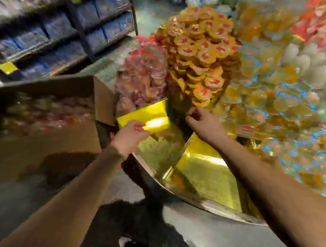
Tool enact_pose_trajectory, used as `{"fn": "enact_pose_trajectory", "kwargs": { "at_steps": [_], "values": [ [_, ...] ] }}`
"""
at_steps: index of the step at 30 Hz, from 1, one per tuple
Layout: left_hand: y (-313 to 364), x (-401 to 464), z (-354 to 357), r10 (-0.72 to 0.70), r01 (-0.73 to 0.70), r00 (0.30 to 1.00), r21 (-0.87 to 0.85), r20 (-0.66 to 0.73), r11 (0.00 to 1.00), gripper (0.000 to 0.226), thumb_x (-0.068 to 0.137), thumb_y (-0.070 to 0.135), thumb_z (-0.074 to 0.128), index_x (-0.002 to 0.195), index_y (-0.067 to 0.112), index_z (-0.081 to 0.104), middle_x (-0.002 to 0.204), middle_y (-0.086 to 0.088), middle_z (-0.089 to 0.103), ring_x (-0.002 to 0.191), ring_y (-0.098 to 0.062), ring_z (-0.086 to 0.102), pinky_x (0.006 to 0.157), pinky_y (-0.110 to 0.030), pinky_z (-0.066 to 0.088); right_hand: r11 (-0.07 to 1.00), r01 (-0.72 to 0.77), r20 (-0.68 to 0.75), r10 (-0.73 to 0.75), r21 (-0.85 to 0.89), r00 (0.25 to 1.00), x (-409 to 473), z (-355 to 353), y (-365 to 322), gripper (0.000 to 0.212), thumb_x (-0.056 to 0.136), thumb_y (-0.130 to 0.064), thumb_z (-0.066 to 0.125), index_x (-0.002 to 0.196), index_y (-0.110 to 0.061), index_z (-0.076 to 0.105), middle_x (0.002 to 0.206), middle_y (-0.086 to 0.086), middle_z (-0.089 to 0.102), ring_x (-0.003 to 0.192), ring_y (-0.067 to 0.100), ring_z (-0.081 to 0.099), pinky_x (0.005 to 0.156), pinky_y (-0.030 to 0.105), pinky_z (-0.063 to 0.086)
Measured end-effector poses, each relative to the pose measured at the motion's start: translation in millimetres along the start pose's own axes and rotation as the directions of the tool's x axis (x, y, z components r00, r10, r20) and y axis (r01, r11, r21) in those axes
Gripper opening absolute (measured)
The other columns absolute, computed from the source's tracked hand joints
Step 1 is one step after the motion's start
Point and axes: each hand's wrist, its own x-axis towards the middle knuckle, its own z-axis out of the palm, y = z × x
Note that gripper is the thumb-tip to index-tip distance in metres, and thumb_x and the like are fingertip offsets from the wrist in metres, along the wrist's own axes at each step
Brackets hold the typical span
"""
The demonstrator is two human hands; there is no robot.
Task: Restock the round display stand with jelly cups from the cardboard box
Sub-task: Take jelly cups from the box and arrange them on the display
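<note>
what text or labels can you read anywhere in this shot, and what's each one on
None can be read; the frame is motion-blurred.
Orange jelly cups: red marks on the lids, too blurred to read.
Blue-printed cups: lid print smeared, unreadable.
Yellow tags on the shelving: no legible writing.
Cardboard box: no print visible.
Gold dividers of the display stand: plain foil.

Dark shelving rack (84, 28) at rear, blue packs (30, 36) stacked; yellow tags (7, 67); grey floor (206, 237).
</note>
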Motion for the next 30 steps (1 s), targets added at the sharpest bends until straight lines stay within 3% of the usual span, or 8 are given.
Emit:
{"fn": "enact_pose_trajectory", "kwargs": {
  "at_steps": [4, 6, 11, 18, 20, 24, 27, 30],
  "values": [
    [-51.9, 4.5, -128.4, -0.039, 0.045, 0.992, 0.042, -0.118, 0.998, 0.042, 0.069, 0.033, 0.078, 0.102, 0.015, 0.059, 0.080, 0.004, 0.057, 0.080, -0.018, 0.058, 0.081, -0.027, 0.047, 0.993, 0.117, 0.161, -0.114, -0.011, 0.980, 16.3, 99.7, -96.1, 0.022, 0.095, -0.022, 0.059, 0.114, -0.011, 0.061, 0.102, -0.001, 0.062, 0.090, 0.020, 0.060, 0.078, 0.028, 0.041],
    [-77.1, 8.8, -180.6, -0.077, 0.089, 0.986, 0.082, -0.147, 0.993, 0.036, 0.075, 0.034, 0.073, 0.103, 0.017, 0.058, 0.082, 0.008, 0.057, 0.085, -0.018, 0.060, 0.086, -0.030, 0.047, 0.985, 0.166, 0.242, -0.152, -0.039, 0.958, 24.3, 144.2, -132.1, 0.022, 0.095, -0.021, 0.059, 0.113, -0.009, 0.061, 0.103, 0.001, 0.063, 0.091, 0.020, 0.060, 0.072, 0.027, 0.037],
    [-141.3, 7.0, -269.4, -0.175, 0.204, 0.954, 0.101, -0.242, 0.974, 0.028, 0.094, 0.013, 0.066, 0.119, 0.013, 0.056, 0.093, 0.009, 0.054, 0.096, -0.012, 0.052, 0.072, -0.013, 0.042, 0.958, 0.258, 0.411, -0.186, -0.126, 0.892, 45.0, 231.6, -195.0, 0.018, 0.093, -0.027, 0.061, 0.099, -0.010, 0.063, 0.098, 0.008, 0.068, 0.092, 0.025, 0.062, 0.071, 0.033, 0.042],
    [-191.6, 40.1, -343.0, -0.286, 0.336, 0.902, 0.111, -0.324, 0.935, 0.030, 0.097, 0.027, 0.060, 0.126, 0.019, 0.056, 0.121, 0.002, 0.057, 0.104, -0.013, 0.054, 0.088, -0.027, 0.045, 0.921, 0.349, 0.556, -0.202, -0.172, 0.806, 99.7, 318.5, -246.3, 0.006, 0.096, -0.028, 0.058, 0.102, -0.029, 0.057, 0.093, -0.011, 0.059, 0.083, 0.007, 0.058, 0.068, 0.023, 0.042],
    [-205.0, 63.0, -367.5, -0.320, 0.372, 0.882, 0.093, -0.346, 0.924, 0.025, 0.097, 0.026, 0.060, 0.121, 0.019, 0.057, 0.117, 0.000, 0.059, 0.095, -0.011, 0.056, 0.077, -0.024, 0.047, 0.927, 0.340, 0.572, -0.194, -0.159, 0.797, 122.6, 345.0, -259.9, 0.007, 0.097, -0.030, 0.058, 0.102, -0.035, 0.055, 0.091, -0.016, 0.059, 0.080, -0.002, 0.056, 0.064, 0.017, 0.042],
    [-229.0, 123.5, -416.7, -0.369, 0.432, 0.848, 0.092, -0.381, 0.897, 0.017, 0.097, 0.027, 0.060, 0.112, 0.025, 0.053, 0.099, 0.006, 0.054, 0.077, -0.006, 0.050, 0.057, -0.019, 0.038, 0.949, 0.268, 0.597, -0.119, -0.167, 0.794, 185.0, 407.0, -285.5, 0.016, 0.098, -0.032, 0.055, 0.114, -0.030, 0.057, 0.100, -0.007, 0.064, 0.083, 0.005, 0.062, 0.068, 0.023, 0.052],
    [-247.0, 177.8, -450.1, -0.380, 0.467, 0.842, 0.164, -0.384, 0.869, 0.027, 0.097, 0.031, 0.060, 0.121, 0.022, 0.054, 0.102, 0.006, 0.054, 0.078, -0.003, 0.051, 0.059, -0.019, 0.039, 0.950, 0.226, 0.622, -0.044, -0.216, 0.782, 236.4, 454.7, -303.2, 0.033, 0.100, -0.034, 0.051, 0.129, -0.022, 0.055, 0.118, 0.001, 0.064, 0.097, 0.015, 0.064, 0.081, 0.028, 0.054],
    [-269.1, 225.9, -473.5, -0.456, 0.541, 0.813, 0.179, -0.363, 0.822, 0.032, 0.098, 0.032, 0.058, 0.127, 0.019, 0.054, 0.112, 0.000, 0.057, 0.099, -0.016, 0.058, 0.081, -0.031, 0.053, 0.946, 0.162, 0.642, 0.060, -0.282, 0.765, 283.0, 500.7, -321.2, 0.044, 0.100, -0.037, 0.049, 0.138, -0.015, 0.050, 0.128, 0.007, 0.060, 0.111, 0.023, 0.060, 0.086, 0.029, 0.049]
  ]
}}
